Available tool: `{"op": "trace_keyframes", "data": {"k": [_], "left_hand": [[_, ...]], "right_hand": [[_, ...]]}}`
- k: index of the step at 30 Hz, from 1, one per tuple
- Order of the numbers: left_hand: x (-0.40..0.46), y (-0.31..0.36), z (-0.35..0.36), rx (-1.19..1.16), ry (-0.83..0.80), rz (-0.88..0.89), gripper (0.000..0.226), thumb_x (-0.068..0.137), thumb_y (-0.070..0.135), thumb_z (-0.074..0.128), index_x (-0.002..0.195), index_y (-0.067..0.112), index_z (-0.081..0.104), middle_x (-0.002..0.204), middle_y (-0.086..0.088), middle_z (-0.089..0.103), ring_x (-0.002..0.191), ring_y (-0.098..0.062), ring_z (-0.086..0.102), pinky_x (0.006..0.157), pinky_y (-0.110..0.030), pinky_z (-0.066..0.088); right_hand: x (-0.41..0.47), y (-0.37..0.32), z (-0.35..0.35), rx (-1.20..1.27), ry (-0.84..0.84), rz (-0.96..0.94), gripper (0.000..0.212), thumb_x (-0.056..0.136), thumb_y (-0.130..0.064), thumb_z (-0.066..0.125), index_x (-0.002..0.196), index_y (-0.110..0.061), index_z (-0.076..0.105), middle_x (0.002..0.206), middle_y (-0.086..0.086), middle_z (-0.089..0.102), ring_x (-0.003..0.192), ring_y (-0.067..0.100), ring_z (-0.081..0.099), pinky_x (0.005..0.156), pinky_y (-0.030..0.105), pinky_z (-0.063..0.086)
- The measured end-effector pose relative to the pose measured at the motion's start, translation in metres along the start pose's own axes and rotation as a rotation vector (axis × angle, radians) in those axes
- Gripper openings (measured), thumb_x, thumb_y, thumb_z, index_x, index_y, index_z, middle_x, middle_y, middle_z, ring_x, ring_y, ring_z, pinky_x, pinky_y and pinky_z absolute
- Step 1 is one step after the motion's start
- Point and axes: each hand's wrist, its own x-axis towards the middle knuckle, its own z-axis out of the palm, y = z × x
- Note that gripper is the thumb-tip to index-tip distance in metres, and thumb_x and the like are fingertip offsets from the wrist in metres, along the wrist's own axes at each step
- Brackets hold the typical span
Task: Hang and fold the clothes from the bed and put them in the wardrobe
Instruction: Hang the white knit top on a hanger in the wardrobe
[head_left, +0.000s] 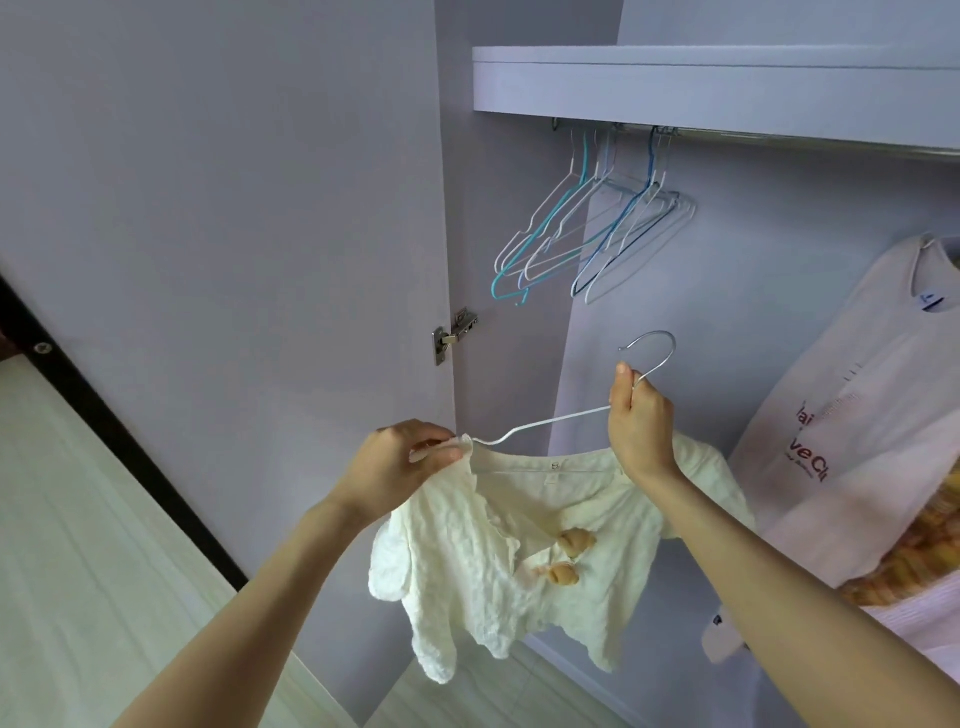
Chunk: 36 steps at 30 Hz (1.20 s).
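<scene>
Pale wood-grain laminate floor (78, 545) at lower left, dark brown baseboard strip (119, 431) running diagonally across it, small round silver screw cap (42, 347) on the strip's upper end

Crinkled cream cloth top (498, 561); white-coated wire hanger (561, 418); matt lilac wardrobe door (234, 208)

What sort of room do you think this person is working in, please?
Most likely a bedroom, in front of an open built-in wardrobe. A hanging rail under a shelf carries empty wire hangers, a white T-shirt already hangs there, and a door hinge shows the wardrobe door swung open.
</scene>
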Motion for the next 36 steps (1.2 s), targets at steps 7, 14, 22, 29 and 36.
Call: {"op": "trace_keyframes", "data": {"k": [7,14,22,29,36], "left_hand": [[0.002,0.010,0.012,0.090,0.154,0.057,0.015,0.091,0.025,0.059,0.091,0.024,0.074,0.091,0.016,0.066,0.085,-0.013,0.062,0.074,-0.031,0.049],[0.000,0.015,0.016,0.067,0.197,0.079,0.016,0.091,0.023,0.058,0.092,0.026,0.074,0.096,0.019,0.067,0.085,-0.011,0.065,0.077,-0.030,0.050],[0.013,0.034,0.009,0.033,0.303,0.156,0.014,0.089,0.021,0.062,0.087,0.023,0.076,0.094,0.009,0.068,0.090,-0.017,0.061,0.083,-0.035,0.045],[0.010,0.025,0.024,0.345,0.026,0.096,0.028,0.097,0.034,0.045,0.119,0.028,0.060,0.117,0.003,0.054,0.106,-0.021,0.054,0.088,-0.032,0.039],[0.017,0.026,0.024,0.316,0.098,0.010,0.023,0.097,0.027,0.045,0.098,0.021,0.066,0.097,0.007,0.066,0.091,-0.024,0.059,0.070,-0.030,0.042]], "right_hand": [[-0.003,-0.003,-0.005,-0.049,-0.020,-0.030,0.036,0.100,-0.018,0.037,0.074,0.003,0.050,0.076,0.031,0.060,0.078,0.047,0.053,0.063,0.038,0.027],[-0.003,-0.003,-0.008,-0.070,-0.011,-0.020,0.038,0.100,-0.018,0.037,0.077,0.007,0.053,0.077,0.032,0.060,0.078,0.048,0.054,0.063,0.036,0.028],[-0.011,-0.011,-0.006,-0.114,-0.040,-0.110,0.040,0.100,-0.019,0.038,0.076,0.007,0.055,0.076,0.030,0.059,0.077,0.044,0.054,0.066,0.040,0.031],[-0.010,-0.016,-0.001,-0.064,-0.008,-0.036,0.039,0.100,-0.021,0.037,0.070,-0.001,0.049,0.070,0.027,0.059,0.075,0.044,0.054,0.062,0.034,0.017],[-0.017,-0.019,-0.008,0.194,-0.157,-0.095,0.017,0.091,-0.018,0.059,0.079,-0.009,0.050,0.070,-0.002,0.054,0.068,0.020,0.051,0.066,0.023,0.033]]}}
